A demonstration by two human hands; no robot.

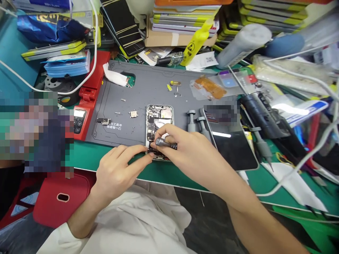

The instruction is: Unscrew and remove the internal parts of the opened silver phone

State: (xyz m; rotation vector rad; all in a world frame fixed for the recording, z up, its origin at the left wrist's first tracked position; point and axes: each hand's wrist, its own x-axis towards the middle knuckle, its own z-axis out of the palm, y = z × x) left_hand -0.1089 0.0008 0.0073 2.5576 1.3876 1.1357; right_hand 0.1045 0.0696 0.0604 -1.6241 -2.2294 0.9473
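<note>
An opened phone [164, 113] lies on the front edge of a dark grey work mat, its inner boards and parts exposed. My right hand [182, 141] is closed around a grey screwdriver [162, 142] held low over the phone's bottom end; its tip is hidden by my fingers. My left hand [123, 164] reaches in from the left, thumb and index fingertips at the phone's lower left corner. Whether something small sits between those fingertips cannot be made out. Left of the phone lie a small metal part [133, 114] and a dark module [104, 121].
Two grey screwdrivers [191, 121] and a black phone screen [230, 141] lie right of the phone. A red device with a display [79, 121] borders the grey mat [143, 84]. Stacked boxes and a yellow bottle [197, 40] stand behind. A person is at the left.
</note>
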